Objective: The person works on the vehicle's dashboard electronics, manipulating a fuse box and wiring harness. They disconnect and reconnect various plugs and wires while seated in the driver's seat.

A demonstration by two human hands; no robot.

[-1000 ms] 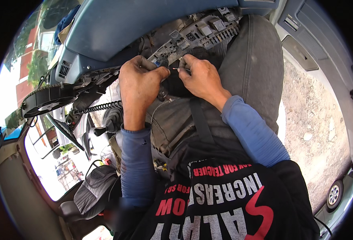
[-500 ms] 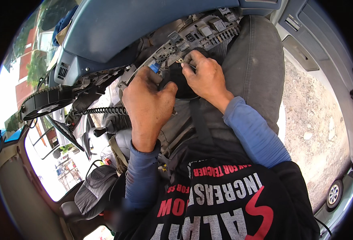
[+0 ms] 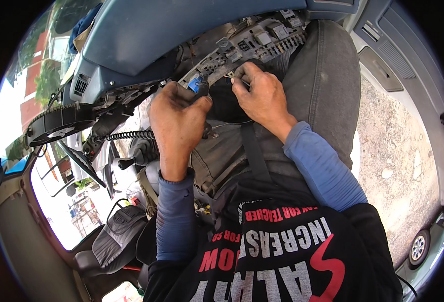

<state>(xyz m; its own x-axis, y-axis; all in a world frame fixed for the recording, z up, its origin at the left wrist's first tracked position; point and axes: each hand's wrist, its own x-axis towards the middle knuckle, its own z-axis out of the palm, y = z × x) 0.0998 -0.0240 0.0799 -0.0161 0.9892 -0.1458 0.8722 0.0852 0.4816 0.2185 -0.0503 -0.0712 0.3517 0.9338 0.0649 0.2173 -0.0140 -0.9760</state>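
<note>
In the head view you work with two hands under one blue dashboard (image 3: 146,30), where one grey fuse panel (image 3: 242,48) hangs exposed below its lower edge. The panel is a long grey plastic strip, tilted, packed with rows of small square sockets and blocks, with one blue connector (image 3: 196,83) at its lower left end. Your left hand (image 3: 177,121) sits just below that end of the panel, its grip pinched on the blue connector between thumb and fingers. Your right hand (image 3: 260,95) is just beside it, below the panel's middle, fingertips pressed together on a small pale piece at the panel's edge. One black coiled cord (image 3: 126,135) runs left of the panel, and one steering wheel (image 3: 56,123) lies farther left.
</note>
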